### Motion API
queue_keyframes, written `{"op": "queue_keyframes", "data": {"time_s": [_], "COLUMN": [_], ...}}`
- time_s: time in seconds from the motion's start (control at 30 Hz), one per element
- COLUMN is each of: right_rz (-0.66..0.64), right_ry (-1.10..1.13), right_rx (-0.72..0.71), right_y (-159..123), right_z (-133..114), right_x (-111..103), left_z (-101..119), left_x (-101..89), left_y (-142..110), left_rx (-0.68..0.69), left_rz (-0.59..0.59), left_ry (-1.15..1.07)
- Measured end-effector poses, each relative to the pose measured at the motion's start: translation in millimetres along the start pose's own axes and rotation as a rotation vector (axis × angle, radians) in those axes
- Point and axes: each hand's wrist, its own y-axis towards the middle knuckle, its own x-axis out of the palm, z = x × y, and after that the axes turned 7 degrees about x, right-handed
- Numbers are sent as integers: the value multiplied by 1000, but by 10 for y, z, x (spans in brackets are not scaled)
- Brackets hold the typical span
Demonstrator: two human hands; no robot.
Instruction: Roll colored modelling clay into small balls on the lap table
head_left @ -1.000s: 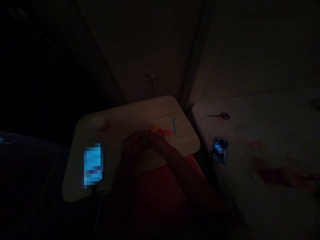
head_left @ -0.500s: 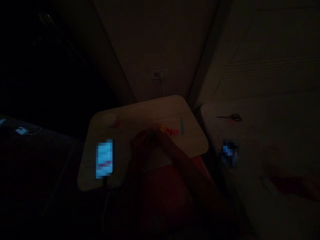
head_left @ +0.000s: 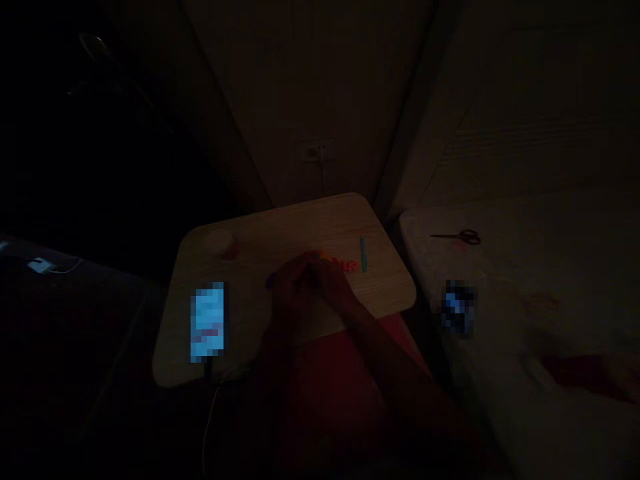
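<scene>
Ok so the tub (head_left: 220, 244) is sitting back left on the table (head_left: 280, 233), with the screen (head_left: 208, 320) standing in front of it. Left hand (head_left: 293, 283) and right hand (head_left: 331, 280) are hanging out mid-table, the strip (head_left: 349, 265) lying just right of them, the stick (head_left: 363, 255) beyond. Scissors (head_left: 469, 237) are lying on another surface (head_left: 530, 233) to the right. Socket (head_left: 314, 153) is sitting behind.

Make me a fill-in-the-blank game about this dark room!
The outlet is on the ____ beyond the table.
The glowing screen is at the table's near ____ corner.
A pair of ____ lies on the pale surface.
The bluish stick lies to the ____ of the right hand.
Missing words: wall, left, scissors, right.
</scene>
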Motion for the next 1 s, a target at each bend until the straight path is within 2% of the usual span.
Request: {"op": "queue_keyframes", "data": {"time_s": [0.13,0.33,0.47,0.6,0.67,0.8,1.0], "right_rz": [-2,-87,-155,-155,-205,-284,-292], "right_ry": [-14,180,369,561,620,669,632], "right_rx": [-39,50,172,308,361,385,380], "right_y": [-26,-51,-78,-105,-109,-116,-148], "right_z": [7,52,97,139,140,98,70], "right_x": [-13,9,35,82,99,98,75], "left_z": [68,118,80,15,-17,-29,36], "left_x": [-26,-62,-180,-304,-333,-343,-380], "left_y": [12,57,117,160,164,158,182], "left_rx": [-118,-209,-179,-60,-15,35,16], "left_rz": [-10,-107,-160,-209,-215,-218,-300], "left_ry": [-163,-313,-276,-124,-76,-23,85]}}
